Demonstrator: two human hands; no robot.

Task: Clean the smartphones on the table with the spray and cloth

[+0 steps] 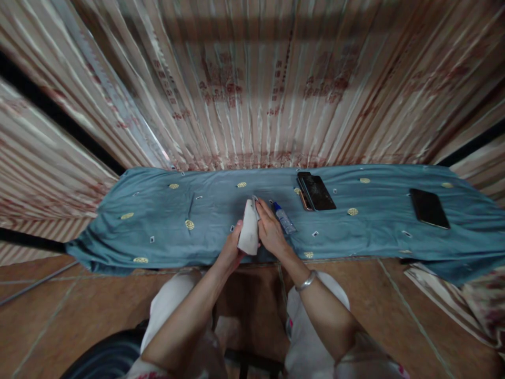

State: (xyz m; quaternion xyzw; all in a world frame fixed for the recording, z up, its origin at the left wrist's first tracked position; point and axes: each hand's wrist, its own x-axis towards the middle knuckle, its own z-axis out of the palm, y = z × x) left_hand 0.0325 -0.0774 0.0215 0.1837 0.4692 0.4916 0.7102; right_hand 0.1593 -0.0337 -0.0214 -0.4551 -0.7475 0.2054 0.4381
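Observation:
My left hand (232, 245) is closed round a white, block-like thing (248, 231) with a flat, slightly worn face, held tilted above the cloth's front edge. Its exact kind does not show. Against the right side of this block lies my right hand (270, 230), fingers pressed together and pointing away from me. A small pale piece (255, 204) shows at these fingertips, too small to name. Just right of my right hand, a bottle with a blue cap and a see-through body (284, 218) lies on the cloth.
A blue patterned cloth (213, 231) covers the long, narrow table. Dark, flat phone-like devices (319, 192) lie stacked right of the middle. Another black flat device (429, 208) rests farther right. A striped curtain (252, 126) hangs behind, and dark poles (63, 118) flank the table.

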